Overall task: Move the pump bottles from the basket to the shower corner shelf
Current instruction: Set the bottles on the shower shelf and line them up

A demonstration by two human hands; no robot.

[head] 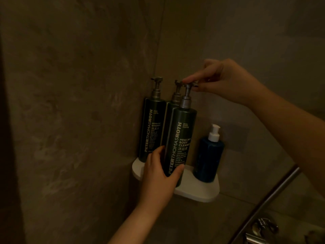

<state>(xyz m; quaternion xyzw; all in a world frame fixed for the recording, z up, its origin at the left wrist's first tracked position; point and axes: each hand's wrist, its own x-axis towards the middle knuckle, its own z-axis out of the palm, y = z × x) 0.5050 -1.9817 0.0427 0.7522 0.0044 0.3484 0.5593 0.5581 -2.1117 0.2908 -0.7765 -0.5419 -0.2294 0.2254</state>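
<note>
Three tall dark green pump bottles stand on the white corner shelf [198, 191]. The shampoo bottle [151, 127] is at the left against the wall, a second bottle [169, 117] is half hidden behind the front one. My left hand [160, 180] is wrapped around the base of the front body cleanser bottle [181, 138]. My right hand [223, 80] pinches that bottle's metal pump head between thumb and fingers. A shorter blue bottle [207, 159] with a white pump stands at the shelf's right. The basket is out of view.
Brown stone walls meet in the corner behind the shelf. A metal rail [267, 201] slants up at the lower right, with chrome shower fittings [262, 229] below it. The scene is dim.
</note>
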